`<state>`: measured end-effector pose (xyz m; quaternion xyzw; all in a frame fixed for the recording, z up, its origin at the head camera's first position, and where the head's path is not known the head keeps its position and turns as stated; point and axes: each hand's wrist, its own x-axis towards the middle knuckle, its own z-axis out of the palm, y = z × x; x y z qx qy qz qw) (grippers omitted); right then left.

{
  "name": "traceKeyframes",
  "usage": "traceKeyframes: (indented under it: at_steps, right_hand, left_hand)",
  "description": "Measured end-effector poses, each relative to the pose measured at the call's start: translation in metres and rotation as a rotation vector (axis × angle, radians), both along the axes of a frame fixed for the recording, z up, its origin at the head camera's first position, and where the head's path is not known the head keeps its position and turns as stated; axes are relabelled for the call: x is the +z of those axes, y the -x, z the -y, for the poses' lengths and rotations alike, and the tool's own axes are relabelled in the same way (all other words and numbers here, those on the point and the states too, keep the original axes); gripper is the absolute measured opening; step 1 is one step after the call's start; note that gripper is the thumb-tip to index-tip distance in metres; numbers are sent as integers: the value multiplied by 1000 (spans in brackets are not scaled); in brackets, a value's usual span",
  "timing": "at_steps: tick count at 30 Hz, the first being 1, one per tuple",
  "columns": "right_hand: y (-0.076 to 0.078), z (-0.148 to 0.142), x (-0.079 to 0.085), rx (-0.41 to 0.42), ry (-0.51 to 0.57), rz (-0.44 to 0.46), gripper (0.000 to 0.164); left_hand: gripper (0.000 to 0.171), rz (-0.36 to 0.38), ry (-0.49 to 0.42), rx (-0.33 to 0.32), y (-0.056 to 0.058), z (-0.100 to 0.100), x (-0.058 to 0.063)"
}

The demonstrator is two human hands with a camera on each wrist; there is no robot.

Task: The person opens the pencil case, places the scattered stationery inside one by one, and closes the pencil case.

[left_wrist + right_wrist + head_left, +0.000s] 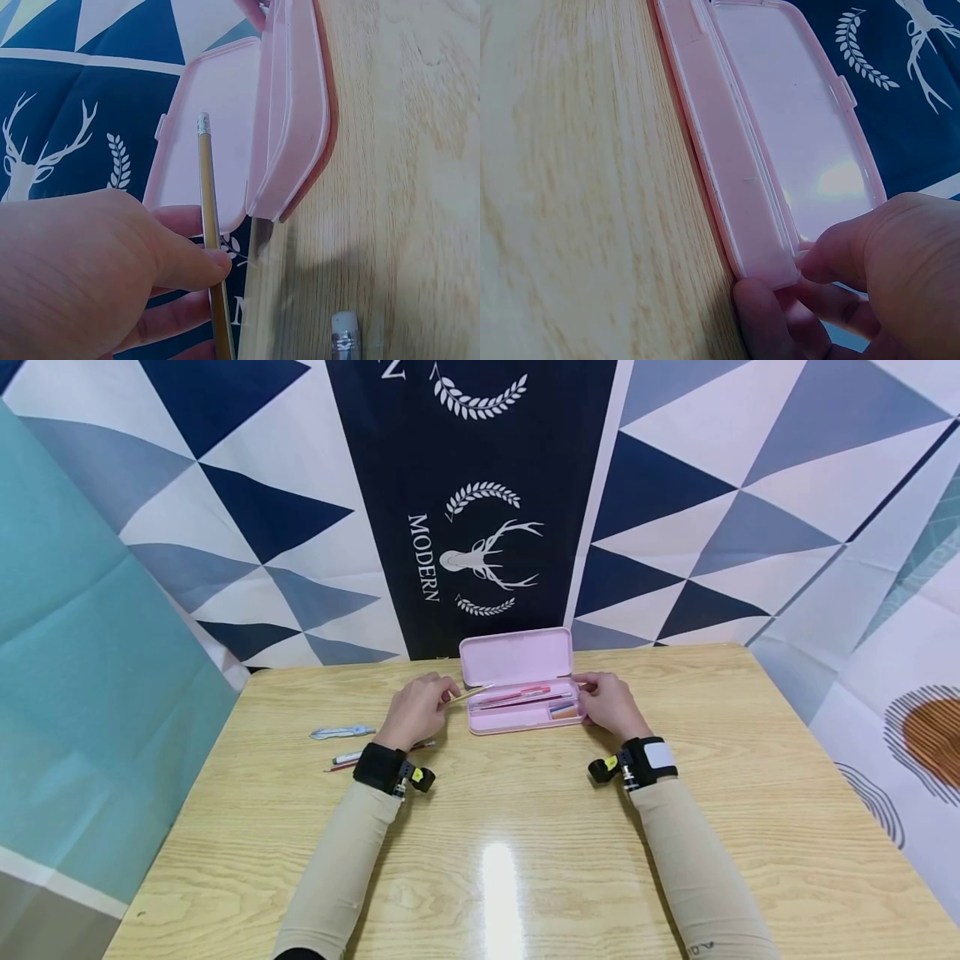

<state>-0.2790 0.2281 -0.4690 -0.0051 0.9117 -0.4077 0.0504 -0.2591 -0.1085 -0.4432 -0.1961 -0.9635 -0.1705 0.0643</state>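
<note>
A pink pencil case [504,720] lies open at the table's back edge, its lid [517,657] tilted back. Inside are several long pens or pencils [517,696], with a small orange and blue piece [564,711] in the right compartment. My left hand [414,711] pinches a yellow pencil [208,172] between thumb and fingers. The pencil's eraser end points over the left part of the case. At the case's right end, my right hand [609,703] grips the wall, thumb [832,255] at the upper rim and a fingertip [761,304] low on the outer corner.
Left of my left hand lies a light blue, compass-like tool [342,732]. Nearer me, partly hidden by the left wrist, are a white marker-like pen [347,758] and a reddish pencil [339,768]. A patterned cloth [480,560] hangs right behind the table.
</note>
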Motion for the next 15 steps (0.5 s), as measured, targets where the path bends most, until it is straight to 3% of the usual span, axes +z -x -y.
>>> traceKeyframes:
  at_steps: [15]
  right_hand:
    - [0,1,-1,5,-7,-6,43]
  left_hand:
    - [29,-29,-9,-14,3,-9,-1]
